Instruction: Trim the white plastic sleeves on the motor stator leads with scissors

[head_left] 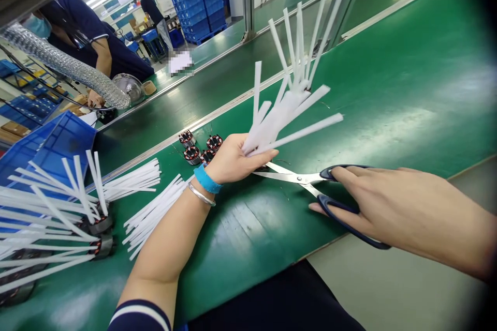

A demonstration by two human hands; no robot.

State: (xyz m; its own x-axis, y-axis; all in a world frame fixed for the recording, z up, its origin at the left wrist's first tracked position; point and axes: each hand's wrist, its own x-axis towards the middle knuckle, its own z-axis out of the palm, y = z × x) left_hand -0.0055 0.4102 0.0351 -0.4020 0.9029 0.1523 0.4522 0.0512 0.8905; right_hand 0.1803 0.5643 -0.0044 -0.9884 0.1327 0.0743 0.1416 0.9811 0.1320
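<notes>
My left hand [235,158] is closed round the lower end of a bundle of white strips [272,116], which fan out upward and to the right above the green worktop. Whether a core sits inside this bundle I cannot tell. My right hand [373,199] has its fingers through the dark handles of a pair of scissors [301,178]. The scissor blades are parted, their tips just below my left hand and partly behind it. Several small wound motor stators [191,154] stand behind my left wrist.
More stators [103,245] with long white strips lie at left by a blue crate [58,150]. Loose strips [149,217] lie beside my left forearm. Across the bench, a person [85,36] works under a ventilation hose [66,62]. A metal post [347,0] rises at the back.
</notes>
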